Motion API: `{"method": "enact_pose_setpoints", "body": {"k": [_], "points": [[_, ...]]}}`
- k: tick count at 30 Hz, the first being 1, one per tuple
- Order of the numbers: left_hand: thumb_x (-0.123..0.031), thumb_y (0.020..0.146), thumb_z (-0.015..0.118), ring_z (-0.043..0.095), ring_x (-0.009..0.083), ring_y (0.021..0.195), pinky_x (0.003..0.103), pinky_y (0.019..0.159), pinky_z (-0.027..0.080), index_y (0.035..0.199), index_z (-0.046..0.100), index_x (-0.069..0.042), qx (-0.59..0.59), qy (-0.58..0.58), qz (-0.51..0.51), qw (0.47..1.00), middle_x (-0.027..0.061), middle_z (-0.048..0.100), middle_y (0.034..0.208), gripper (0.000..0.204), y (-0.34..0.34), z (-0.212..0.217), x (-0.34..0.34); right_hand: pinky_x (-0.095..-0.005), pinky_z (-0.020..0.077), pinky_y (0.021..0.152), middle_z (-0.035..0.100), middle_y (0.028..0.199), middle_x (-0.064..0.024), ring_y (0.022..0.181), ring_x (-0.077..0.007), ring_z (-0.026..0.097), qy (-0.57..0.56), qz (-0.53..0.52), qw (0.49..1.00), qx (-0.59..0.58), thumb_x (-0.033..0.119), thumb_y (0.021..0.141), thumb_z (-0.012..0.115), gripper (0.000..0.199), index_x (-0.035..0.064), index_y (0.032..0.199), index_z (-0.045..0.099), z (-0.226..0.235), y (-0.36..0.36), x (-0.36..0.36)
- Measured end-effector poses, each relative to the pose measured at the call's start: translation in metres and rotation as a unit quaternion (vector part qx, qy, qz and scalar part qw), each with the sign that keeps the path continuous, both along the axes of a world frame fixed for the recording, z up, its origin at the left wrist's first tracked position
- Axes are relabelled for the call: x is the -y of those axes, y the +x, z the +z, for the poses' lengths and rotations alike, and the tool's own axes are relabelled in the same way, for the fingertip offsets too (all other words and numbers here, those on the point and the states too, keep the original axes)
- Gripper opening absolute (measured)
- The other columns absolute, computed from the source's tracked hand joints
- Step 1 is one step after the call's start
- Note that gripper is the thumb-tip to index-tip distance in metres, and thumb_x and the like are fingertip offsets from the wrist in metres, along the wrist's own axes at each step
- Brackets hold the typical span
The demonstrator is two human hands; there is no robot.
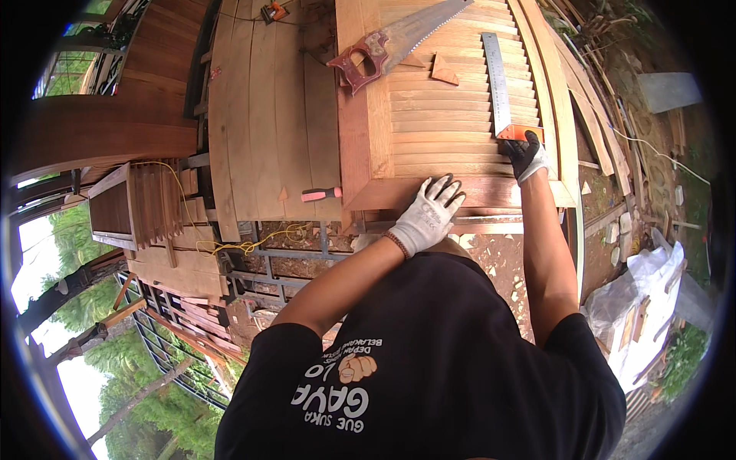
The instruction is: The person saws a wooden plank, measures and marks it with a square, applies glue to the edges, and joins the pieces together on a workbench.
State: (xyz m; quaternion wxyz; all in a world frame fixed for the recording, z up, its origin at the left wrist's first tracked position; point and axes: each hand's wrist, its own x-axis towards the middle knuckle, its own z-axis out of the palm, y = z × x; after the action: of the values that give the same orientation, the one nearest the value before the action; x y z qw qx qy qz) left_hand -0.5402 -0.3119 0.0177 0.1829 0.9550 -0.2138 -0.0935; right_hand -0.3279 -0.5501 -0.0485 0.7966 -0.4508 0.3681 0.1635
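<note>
A louvered wooden shutter panel [368,153] lies flat before me, its slats framed by wide boards. My left hand [428,215], in a white work glove with dark fingertips, rests open with fingers spread on the panel's near rail. My right hand [528,159], in a grey and black glove, grips the orange handle of a try square [497,80]; its metal blade points away from me across the slats. A hand saw [414,38] with a red-brown handle lies over the far left of the panel. Small triangular wood offcuts [445,70] sit on the slats.
Left of the panel is a plank worktop [261,115] with a pink-handled tool [321,195] at its edge and an orange tool [274,11] at the back. A yellow cord [245,247] hangs by a metal frame. White plastic sheeting [636,307] lies at right.
</note>
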Motion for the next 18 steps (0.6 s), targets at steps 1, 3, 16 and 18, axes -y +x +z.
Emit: {"method": "enact_pose_setpoints", "body": {"k": [1,3,16,18], "points": [[-0.034,0.096,0.058,0.027,0.0317,0.152,0.055,0.124,0.019,0.149,0.049,-0.009,0.019,0.007,-0.016,1.000,0.0128,0.039,0.160,0.059,0.009,-0.008,0.007,-0.0409,0.0522,0.103,0.053,0.139,-0.0294,0.120,-0.0358,0.061,-0.075,0.071,0.993,0.060,0.032,0.104,0.049,0.057,-0.0100,0.141,0.039,-0.012,-0.001,0.015],[-0.033,0.096,0.058,0.025,0.0318,0.154,0.055,0.125,0.018,0.150,0.048,-0.009,0.037,0.010,-0.024,0.999,0.0123,0.037,0.162,0.060,0.017,-0.029,0.013,-0.0425,0.0470,0.112,0.044,0.146,-0.0361,0.130,-0.0408,0.055,-0.046,-0.009,0.999,0.016,0.030,0.106,0.045,0.061,-0.0164,0.143,0.031,0.030,-0.012,-0.018],[-0.030,0.100,0.051,0.033,0.0280,0.151,0.050,0.126,0.023,0.151,0.046,-0.014,0.086,-0.057,-0.045,0.994,0.0089,0.040,0.161,0.053,0.022,-0.081,0.016,-0.0321,0.0502,0.076,0.062,0.094,-0.0123,0.074,-0.0190,0.058,-0.077,0.207,0.842,0.492,0.027,0.103,0.054,0.037,-0.0024,0.125,0.055,0.261,-0.083,-0.068],[-0.029,0.101,0.050,0.033,0.0283,0.151,0.051,0.126,0.023,0.151,0.047,-0.014,0.077,-0.073,-0.049,0.993,0.0093,0.040,0.161,0.052,0.022,-0.078,0.016,-0.0293,0.0468,0.060,0.054,0.071,-0.0011,0.058,-0.0119,0.053,-0.093,0.258,0.731,0.625,0.030,0.103,0.051,0.027,0.0072,0.111,0.062,0.326,-0.088,-0.077]]}}
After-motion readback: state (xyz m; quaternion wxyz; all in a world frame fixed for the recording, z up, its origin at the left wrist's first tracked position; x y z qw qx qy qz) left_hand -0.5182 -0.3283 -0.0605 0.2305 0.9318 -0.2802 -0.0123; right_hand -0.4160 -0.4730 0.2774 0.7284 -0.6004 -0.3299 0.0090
